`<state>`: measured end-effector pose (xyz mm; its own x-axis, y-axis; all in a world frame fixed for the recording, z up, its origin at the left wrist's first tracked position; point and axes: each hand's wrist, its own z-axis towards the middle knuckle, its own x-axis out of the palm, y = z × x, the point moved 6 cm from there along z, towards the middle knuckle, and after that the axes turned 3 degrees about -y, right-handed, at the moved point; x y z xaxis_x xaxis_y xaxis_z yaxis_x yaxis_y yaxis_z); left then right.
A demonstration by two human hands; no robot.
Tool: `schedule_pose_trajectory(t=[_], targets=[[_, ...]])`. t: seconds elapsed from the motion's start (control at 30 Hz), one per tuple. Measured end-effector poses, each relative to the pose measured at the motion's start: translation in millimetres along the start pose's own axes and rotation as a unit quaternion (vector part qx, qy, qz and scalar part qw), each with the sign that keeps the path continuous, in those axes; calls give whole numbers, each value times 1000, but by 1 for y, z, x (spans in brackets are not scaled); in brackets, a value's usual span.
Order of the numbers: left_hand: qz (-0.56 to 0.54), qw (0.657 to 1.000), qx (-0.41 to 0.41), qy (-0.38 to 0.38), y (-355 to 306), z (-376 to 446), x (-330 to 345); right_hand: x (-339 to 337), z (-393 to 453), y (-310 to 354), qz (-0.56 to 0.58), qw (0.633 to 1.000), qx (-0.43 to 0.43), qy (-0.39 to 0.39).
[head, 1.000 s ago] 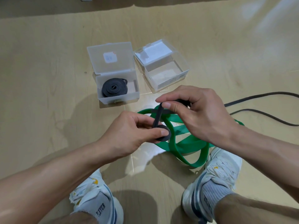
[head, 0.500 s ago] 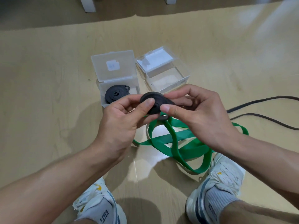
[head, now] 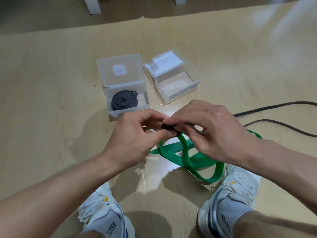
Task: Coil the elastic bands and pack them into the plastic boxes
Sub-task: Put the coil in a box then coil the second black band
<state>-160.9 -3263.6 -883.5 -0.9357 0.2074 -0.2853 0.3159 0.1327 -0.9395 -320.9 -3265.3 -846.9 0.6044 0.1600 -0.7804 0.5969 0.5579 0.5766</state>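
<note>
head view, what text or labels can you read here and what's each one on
"PLAYER", partly legible: white sock on left foot.
Letters too blurred to read: white sock on right foot.
Small white sticker with faint blue marks, unreadable: lid of the frosted plastic box.
White paper label, no readable text: lid of the clear plastic box.

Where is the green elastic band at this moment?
In the head view the green elastic band lies loose on the floor, right of centre, under both hands and just ahead of the right shoe.

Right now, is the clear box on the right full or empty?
Empty. The right box has its lid up and only its bare bottom shows, while the left box holds a coiled black band.
</note>
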Motion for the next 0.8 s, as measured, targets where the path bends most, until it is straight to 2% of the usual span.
schedule_pose_trajectory(t=[0.07, 0.23, 0.37, 0.43, 0.6, 0.7, 0.8], targets=[[-26, 1000, -6, -10, 1, 1, -2, 1, -1, -1, 25, 1000, 13, -11], [-71, 995, 0, -66, 1, 0, -11, -2, -5, -17, 204, 959, 170, -94], [-134, 986, -4, -98, 0, -2, -12, 0, -2, -19, 283, 933, 189, -114], [-180, 979, -17, -89, 1, -3, -9, 1, -3, -18, 306, 925, 193, -120], [-185, 981, -38, -41, 9, -2, -3, -1, -6, -26, 293, 921, 222, -126], [-80, 996, -20, -14, 5, -2, -1, -2, -8, -21, 187, 959, 195, -82], [17, 999, 28, -18, -4, 0, -2, -2, -6, -15, 111, 984, 120, -66]])
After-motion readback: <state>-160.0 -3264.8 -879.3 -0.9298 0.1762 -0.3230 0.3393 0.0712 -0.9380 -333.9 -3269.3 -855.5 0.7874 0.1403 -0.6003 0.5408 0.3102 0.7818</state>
